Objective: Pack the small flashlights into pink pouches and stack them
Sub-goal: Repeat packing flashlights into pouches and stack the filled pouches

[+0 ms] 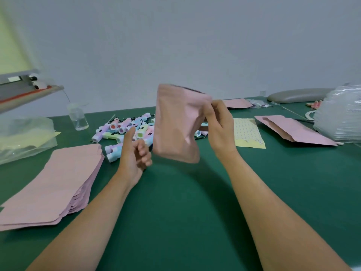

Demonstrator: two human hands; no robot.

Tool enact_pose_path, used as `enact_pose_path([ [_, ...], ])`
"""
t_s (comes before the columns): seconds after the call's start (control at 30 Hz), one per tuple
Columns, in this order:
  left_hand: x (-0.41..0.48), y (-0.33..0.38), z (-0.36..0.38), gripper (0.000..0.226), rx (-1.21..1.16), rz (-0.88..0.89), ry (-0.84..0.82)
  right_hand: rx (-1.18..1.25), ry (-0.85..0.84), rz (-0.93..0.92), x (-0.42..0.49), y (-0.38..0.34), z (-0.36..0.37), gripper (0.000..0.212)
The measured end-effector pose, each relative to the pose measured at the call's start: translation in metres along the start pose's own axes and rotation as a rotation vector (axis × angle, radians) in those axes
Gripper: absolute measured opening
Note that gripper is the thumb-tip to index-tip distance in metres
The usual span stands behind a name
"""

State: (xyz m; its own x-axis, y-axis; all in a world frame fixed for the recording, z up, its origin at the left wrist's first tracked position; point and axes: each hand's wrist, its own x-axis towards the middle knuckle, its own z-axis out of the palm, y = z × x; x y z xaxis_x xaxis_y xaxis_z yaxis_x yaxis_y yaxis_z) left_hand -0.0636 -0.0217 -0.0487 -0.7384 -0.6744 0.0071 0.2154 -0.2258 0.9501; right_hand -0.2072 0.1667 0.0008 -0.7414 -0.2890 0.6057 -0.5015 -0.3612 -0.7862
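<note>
Now right hand pinches pink pouch aloft; left hand loosely curled (empty).

Both arms are bare from wrist to the picture's edge. The left forearm enters at 7 o'clock and the right forearm at 5 o'clock. The left hand and right hand are uncovered too. The fingernails on the left hand look short. A pale sliver in the 5 o'clock corner is too small to identify.
</note>
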Motion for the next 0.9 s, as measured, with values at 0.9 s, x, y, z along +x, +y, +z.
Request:
enact_pose_path([
  [0.9,0.008,-0.014,0.01,0.047,0.451,0.07,-0.179,-0.156,-0.232,0.5,0.0,0.067,-0.01,0.026],
])
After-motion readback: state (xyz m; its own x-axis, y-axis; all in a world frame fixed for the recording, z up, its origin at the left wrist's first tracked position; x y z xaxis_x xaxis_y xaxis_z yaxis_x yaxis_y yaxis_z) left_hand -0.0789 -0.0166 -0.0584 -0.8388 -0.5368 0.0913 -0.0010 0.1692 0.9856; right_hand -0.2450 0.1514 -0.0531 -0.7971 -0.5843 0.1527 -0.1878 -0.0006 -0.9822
